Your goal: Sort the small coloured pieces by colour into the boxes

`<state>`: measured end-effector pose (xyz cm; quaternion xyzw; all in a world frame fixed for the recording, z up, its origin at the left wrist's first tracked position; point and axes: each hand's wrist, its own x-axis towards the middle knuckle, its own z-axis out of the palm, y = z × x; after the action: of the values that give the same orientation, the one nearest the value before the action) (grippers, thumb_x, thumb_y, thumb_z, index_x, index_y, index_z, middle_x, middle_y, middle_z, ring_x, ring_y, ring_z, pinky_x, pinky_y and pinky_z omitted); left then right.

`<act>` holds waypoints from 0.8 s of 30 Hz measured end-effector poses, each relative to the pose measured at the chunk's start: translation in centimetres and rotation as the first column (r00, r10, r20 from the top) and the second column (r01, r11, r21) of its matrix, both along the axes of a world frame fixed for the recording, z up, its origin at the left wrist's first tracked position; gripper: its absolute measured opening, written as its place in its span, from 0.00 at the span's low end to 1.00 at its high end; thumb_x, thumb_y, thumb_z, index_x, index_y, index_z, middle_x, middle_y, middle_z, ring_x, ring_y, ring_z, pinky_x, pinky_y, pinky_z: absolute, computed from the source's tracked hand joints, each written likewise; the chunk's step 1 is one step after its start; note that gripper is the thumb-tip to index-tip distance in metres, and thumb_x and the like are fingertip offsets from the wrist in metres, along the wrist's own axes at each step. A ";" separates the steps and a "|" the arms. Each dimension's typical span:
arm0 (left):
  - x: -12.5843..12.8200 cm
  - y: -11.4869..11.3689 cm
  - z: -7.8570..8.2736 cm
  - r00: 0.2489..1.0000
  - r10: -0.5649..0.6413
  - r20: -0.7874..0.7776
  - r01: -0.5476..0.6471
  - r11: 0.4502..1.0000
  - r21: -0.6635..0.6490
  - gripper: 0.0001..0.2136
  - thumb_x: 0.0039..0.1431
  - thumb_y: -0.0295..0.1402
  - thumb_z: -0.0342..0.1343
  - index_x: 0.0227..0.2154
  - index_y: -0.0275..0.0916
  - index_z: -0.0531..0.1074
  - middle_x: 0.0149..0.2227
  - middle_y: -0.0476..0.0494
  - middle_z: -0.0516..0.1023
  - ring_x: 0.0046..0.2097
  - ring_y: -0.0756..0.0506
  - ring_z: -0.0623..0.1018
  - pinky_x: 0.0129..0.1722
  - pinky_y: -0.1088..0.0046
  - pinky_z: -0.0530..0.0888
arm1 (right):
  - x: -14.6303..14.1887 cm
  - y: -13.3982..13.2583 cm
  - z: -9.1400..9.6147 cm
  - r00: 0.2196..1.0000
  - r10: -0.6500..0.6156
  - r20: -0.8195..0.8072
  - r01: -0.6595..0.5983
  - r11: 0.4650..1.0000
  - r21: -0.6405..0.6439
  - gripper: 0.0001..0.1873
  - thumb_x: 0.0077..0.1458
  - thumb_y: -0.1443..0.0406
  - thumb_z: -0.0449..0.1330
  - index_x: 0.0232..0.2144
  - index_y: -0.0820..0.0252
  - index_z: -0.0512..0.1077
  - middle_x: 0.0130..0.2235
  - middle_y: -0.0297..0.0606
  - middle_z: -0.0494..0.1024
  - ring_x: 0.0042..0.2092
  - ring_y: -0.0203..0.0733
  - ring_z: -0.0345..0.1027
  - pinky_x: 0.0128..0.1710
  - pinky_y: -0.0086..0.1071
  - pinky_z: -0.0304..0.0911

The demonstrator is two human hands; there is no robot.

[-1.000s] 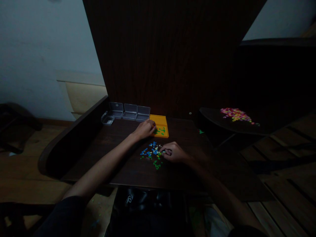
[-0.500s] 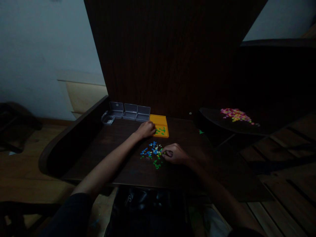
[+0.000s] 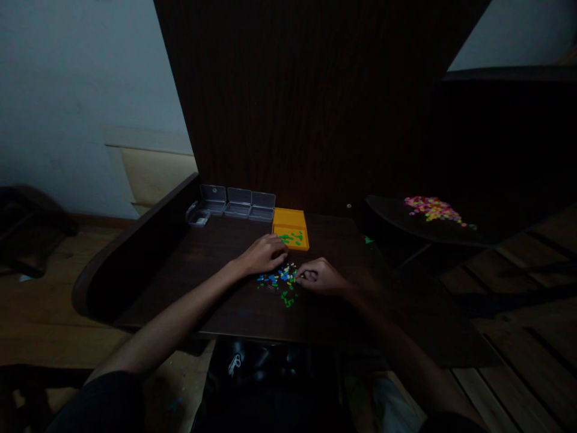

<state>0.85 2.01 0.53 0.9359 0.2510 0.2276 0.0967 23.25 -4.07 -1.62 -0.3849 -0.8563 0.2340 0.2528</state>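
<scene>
A small pile of coloured pieces (image 3: pixel 287 275), blue, white, yellow and green, lies on the dark wooden table. My left hand (image 3: pixel 265 254) hovers at the pile's far left edge, below the yellow box. Its thumb and fingers are apart, with nothing visible between them. At the pile's right side, my right hand (image 3: pixel 321 278) has its fingers curled and the tips pinched at the pieces; whatever they grip is too small to make out. The yellow box (image 3: pixel 289 215) stands with its lid up and holds several green pieces (image 3: pixel 295 236).
Clear plastic cases (image 3: pixel 238 207) with raised lids line the back left, beside a smaller clear container (image 3: pixel 198 219). Pink and yellow pieces (image 3: pixel 435 210) are heaped on the shelf at right. A raised wooden side panel (image 3: pixel 135 240) bounds the table's left.
My left hand has drawn back from the yellow box toward me, down to the pile, and its thumb has come apart from the fingers. My right hand stays at the pile.
</scene>
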 end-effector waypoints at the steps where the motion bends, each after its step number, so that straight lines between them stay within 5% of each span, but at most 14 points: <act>1: -0.2 -0.7 -0.1 0.999 -0.036 -0.002 0.036 0.999 -0.024 0.09 0.61 0.32 0.50 0.37 0.36 0.74 0.36 0.43 0.77 0.40 0.46 0.74 0.45 0.68 0.68 | 0.0 0.1 0.2 1.000 -0.013 -0.018 0.013 1.000 -0.001 0.09 0.53 0.63 0.59 0.29 0.63 0.77 0.18 0.29 0.67 0.20 0.29 0.56 0.23 0.24 0.53; 9: -0.3 -3.9 -0.8 0.990 -0.124 -0.070 0.117 0.988 -0.099 0.07 0.59 0.34 0.53 0.33 0.38 0.74 0.30 0.46 0.74 0.36 0.46 0.71 0.42 0.71 0.67 | 0.5 1.9 2.1 0.984 -0.154 -0.090 0.155 0.988 0.001 0.11 0.51 0.62 0.60 0.30 0.65 0.78 0.17 0.28 0.65 0.20 0.29 0.52 0.21 0.24 0.49; 24: 0.2 -4.4 -1.8 0.987 -0.157 -0.032 0.150 0.978 -0.146 0.05 0.58 0.30 0.52 0.33 0.39 0.74 0.30 0.47 0.75 0.37 0.47 0.72 0.47 0.69 0.67 | 0.4 8.8 2.4 0.931 -0.323 -0.171 0.341 0.936 0.086 0.14 0.50 0.61 0.59 0.31 0.66 0.79 0.19 0.31 0.67 0.23 0.32 0.57 0.24 0.26 0.52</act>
<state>1.01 -2.42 -1.24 0.9478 0.1956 0.1806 0.1753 23.62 4.73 0.78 -0.4898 -0.7687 0.1673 0.3759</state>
